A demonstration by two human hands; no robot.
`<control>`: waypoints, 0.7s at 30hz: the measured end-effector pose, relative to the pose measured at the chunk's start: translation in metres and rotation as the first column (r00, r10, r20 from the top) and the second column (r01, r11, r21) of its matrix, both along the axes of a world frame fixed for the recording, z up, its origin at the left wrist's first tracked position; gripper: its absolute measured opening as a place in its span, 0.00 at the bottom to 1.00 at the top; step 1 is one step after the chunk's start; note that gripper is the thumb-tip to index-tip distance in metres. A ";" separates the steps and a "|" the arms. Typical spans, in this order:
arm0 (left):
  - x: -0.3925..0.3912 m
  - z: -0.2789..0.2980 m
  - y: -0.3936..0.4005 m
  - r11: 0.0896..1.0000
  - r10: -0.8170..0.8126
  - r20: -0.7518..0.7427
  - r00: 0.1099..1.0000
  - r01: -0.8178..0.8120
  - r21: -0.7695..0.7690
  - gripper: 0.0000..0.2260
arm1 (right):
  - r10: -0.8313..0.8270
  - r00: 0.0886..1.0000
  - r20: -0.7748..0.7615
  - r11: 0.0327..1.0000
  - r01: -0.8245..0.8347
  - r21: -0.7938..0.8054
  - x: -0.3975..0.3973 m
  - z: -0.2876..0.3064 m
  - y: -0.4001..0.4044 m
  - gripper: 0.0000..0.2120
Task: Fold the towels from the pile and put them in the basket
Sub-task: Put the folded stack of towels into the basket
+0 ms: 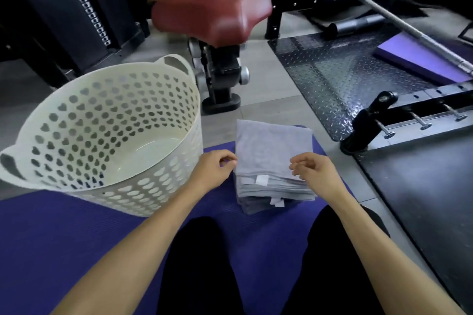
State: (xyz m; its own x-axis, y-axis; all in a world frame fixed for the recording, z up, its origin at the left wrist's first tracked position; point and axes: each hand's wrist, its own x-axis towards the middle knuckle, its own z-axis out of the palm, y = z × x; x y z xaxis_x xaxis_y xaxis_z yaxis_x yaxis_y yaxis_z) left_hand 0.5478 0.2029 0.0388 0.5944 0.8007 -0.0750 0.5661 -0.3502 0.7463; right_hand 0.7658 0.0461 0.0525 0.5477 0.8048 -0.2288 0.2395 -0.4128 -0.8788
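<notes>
Towel pile (271,181): grey cloths stacked flat on the purple mat (76,238), between the two hands and in front of the knees.
Top towel (268,151): judged light, soft and limp; it will sag unless taken by two corners, best at the near edge by the fingertips.
Left hand (213,170): fingers curled at the pile's left edge; whether it pinches cloth, I cannot tell.
Right hand (313,170): fingers curled over the right near corner; grasp likewise unclear.
Basket (176,151): white, perforated, just left of the left hand; no towel visible in it.
Hidden: number of towels; lower layers; the labels' print is unreadable.
</notes>
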 end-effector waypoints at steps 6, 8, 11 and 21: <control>0.091 -0.016 0.058 0.945 -0.143 -0.300 0.943 0.221 0.242 0.23 | -0.144 0.989 -0.032 0.989 0.144 0.012 0.051 -0.024 -0.015 0.09; 0.125 -0.014 0.078 0.902 -0.216 -0.438 0.873 0.350 0.254 0.30 | -0.179 0.983 -0.045 0.984 0.179 -0.003 0.059 -0.031 -0.021 0.09; 0.164 -0.014 0.097 0.826 -0.338 -0.618 0.710 0.539 0.167 0.37 | -0.196 0.980 -0.025 0.980 0.196 -0.022 0.069 -0.037 -0.022 0.08; 0.126 -0.059 0.073 0.838 -0.308 -0.615 0.726 0.514 0.186 0.33 | 0.029 0.967 0.255 0.994 -0.002 -0.105 0.089 -0.038 0.030 0.16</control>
